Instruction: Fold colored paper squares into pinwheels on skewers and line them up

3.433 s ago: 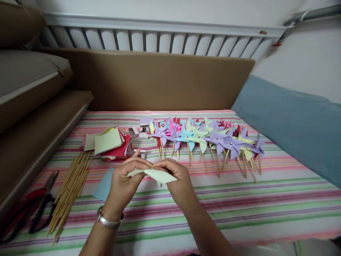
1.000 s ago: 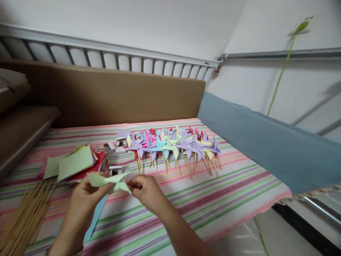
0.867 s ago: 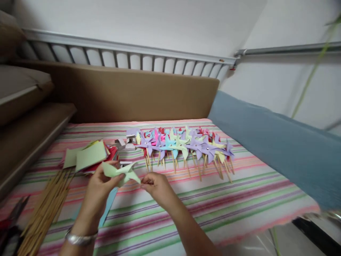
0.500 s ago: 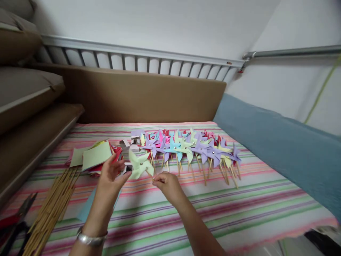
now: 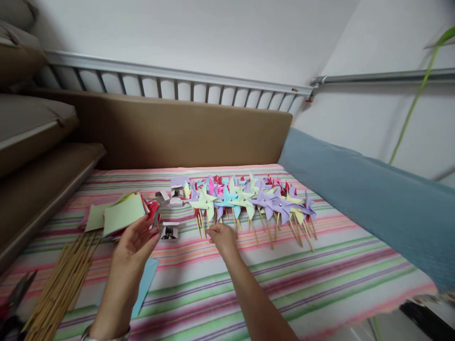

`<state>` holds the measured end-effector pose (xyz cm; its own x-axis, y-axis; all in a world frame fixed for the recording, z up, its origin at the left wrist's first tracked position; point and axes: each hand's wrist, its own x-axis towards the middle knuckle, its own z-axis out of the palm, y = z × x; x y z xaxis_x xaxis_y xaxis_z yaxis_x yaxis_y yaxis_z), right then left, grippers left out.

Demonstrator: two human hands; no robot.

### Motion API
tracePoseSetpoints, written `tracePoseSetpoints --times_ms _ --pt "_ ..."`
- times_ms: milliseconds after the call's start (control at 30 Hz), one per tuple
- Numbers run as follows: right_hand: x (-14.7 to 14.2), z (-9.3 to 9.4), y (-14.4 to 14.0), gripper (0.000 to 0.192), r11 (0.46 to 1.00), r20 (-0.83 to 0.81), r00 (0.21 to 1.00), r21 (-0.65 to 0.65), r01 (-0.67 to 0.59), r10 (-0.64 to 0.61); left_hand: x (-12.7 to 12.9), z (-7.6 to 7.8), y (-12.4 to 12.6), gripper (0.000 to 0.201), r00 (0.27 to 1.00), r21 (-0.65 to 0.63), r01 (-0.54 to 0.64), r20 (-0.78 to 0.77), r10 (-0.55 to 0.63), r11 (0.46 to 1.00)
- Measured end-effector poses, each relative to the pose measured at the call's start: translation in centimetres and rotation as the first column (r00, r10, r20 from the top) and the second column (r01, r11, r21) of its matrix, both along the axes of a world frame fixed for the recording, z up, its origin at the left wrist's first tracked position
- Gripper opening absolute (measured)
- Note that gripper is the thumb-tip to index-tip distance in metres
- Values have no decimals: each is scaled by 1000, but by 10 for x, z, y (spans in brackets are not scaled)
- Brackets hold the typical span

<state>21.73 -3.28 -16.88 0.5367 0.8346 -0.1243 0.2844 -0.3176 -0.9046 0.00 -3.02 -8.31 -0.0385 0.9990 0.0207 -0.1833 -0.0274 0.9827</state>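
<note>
A pale green paper pinwheel (image 5: 205, 202) lies at the left front of the pinwheel group, its thin stick running down toward me. My right hand (image 5: 222, 237) is closed with its fingertips pinched on the lower end of that stick. Bare and half curled, with thumb and fingers apart, my left hand (image 5: 137, 244) hovers in front of the stack of coloured paper sheets (image 5: 124, 215). Just right of its fingertips is a small white box (image 5: 169, 232) holding dark metallic pieces. Blue paper (image 5: 147, 279) lies partly behind my left forearm.
Several finished pinwheels (image 5: 265, 199) spread across the striped cloth (image 5: 284, 289). Wooden sticks (image 5: 62, 284) and scissors (image 5: 17, 293) lie at the left. More small boxes (image 5: 176, 195) stand behind. Brown cushions (image 5: 42, 166), a brown board (image 5: 185, 135) and a blue pad (image 5: 341, 166) border the cloth.
My right hand has carried the pale green pinwheel away from my left hand and set it among the others. My left hand has drawn slightly left and down, uncovering the small box.
</note>
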Motion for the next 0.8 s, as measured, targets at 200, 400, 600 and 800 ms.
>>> tracePoseSetpoints --times_ms 200,400,600,800 --pt "-2 -1 2 13 1000 22 1000 -19 -7 7 -4 2 1 57 1000 1 -8 -1 8 1000" --pt "-13 3 1 13 999 23 999 -13 -43 43 -5 4 0 56 999 5 -23 24 23 1000" --pt "-21 -2 3 15 995 69 993 -41 -89 91 -4 6 -1 55 999 -9 -28 30 29 1000" --pt "-28 -3 1 19 987 222 968 -127 -93 120 -3 2 0 54 1000 -10 -16 19 16 1000"
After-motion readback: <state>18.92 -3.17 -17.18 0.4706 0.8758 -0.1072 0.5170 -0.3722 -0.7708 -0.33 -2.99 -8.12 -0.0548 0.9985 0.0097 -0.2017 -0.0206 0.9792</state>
